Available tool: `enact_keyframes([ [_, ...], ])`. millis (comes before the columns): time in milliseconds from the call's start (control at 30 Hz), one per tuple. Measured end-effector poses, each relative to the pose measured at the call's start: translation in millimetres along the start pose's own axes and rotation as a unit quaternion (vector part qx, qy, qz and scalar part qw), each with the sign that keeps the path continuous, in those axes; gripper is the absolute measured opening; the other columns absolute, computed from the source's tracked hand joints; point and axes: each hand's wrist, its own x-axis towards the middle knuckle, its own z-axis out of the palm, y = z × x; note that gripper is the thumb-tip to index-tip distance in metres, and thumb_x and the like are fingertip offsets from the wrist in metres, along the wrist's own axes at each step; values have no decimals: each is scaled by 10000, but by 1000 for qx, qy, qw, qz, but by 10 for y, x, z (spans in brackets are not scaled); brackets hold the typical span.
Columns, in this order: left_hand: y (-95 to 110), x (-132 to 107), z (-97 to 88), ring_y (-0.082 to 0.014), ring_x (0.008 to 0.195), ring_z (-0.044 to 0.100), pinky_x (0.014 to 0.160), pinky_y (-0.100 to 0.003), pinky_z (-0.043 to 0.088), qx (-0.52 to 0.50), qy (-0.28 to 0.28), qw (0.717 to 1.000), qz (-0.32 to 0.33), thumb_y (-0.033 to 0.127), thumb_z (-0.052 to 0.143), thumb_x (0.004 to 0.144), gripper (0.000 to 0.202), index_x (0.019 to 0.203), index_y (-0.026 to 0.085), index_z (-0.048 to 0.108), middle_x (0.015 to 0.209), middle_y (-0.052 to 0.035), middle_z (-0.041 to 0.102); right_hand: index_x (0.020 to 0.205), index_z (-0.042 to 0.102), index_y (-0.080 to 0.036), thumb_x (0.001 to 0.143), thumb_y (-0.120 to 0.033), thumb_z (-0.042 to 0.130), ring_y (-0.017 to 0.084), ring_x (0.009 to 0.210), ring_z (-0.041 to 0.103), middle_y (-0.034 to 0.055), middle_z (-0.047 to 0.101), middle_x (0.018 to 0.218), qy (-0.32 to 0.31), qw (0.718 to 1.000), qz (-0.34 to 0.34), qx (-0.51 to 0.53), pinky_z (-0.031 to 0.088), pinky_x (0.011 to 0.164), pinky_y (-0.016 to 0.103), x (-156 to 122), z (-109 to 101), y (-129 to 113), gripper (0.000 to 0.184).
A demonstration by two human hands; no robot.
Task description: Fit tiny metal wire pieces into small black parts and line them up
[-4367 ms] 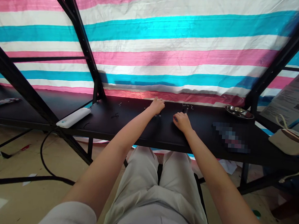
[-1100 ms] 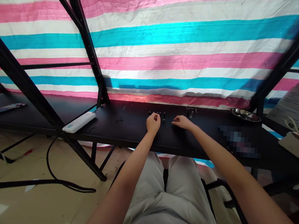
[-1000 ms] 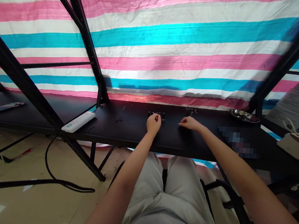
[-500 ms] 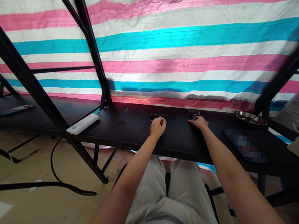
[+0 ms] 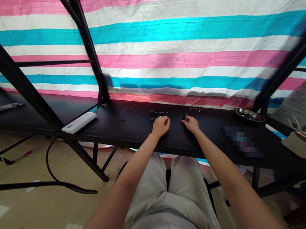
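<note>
A row of small dark cylinder-like pieces with pale ends (image 5: 155,115) stands on the black tabletop (image 5: 130,134). My left hand (image 5: 161,126) is just in front of the row's right end, its fingers curled together; whatever they hold is hidden. To its right, my right hand (image 5: 191,124) is closed, thumb and fingers pinching a small dark piece (image 5: 185,117) at the table surface. Behind that hand, near the back edge, lies a line of tiny pale bits (image 5: 195,109), too small to identify.
A shiny metal dish (image 5: 249,115) and a blurred-out flat object (image 5: 241,141) lie to the right. On the left are a white power-bank-like block (image 5: 79,122) and thin dark scraps (image 5: 121,119). Black metal posts (image 5: 86,40) frame the table; a striped sheet (image 5: 183,60) hangs behind.
My right hand has moved left, away from the group by the pale bits, with a small dark piece in its fingers. My left hand stays near the row. The view has shifted slightly.
</note>
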Motion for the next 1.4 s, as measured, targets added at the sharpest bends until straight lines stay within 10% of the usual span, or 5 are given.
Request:
enact_keyframes([
  [300,27,9,52,-187,849,549,814,-305,414,50,-129,982,125,238,473,859,444,1302,217,472,905,-50,646,963,605,-172,891,-288,427,206,877,550,97,656,942,29,970,-219,-104,282,720,302,-381,-49,-216,224],
  [567,22,27,72,-188,904,558,801,-303,388,52,-102,987,109,243,455,886,233,1062,193,598,978,-68,644,977,616,-150,935,-307,326,205,874,515,109,650,932,47,938,-314,-138,216,793,333,-433,-84,-269,332],
  [867,52,25,-1,-177,902,550,815,-297,363,16,5,997,69,319,424,912,245,1014,191,606,940,-68,641,1013,599,-154,942,-280,312,202,877,544,114,653,982,51,961,-236,-136,231,748,312,-443,-80,-278,321],
  [1400,65,22,-23,-169,874,556,790,-284,361,-27,23,995,94,334,473,894,219,962,202,633,865,-51,641,1002,600,-164,930,-248,335,203,903,556,106,650,999,39,965,-219,-138,249,726,304,-431,-80,-262,288],
])
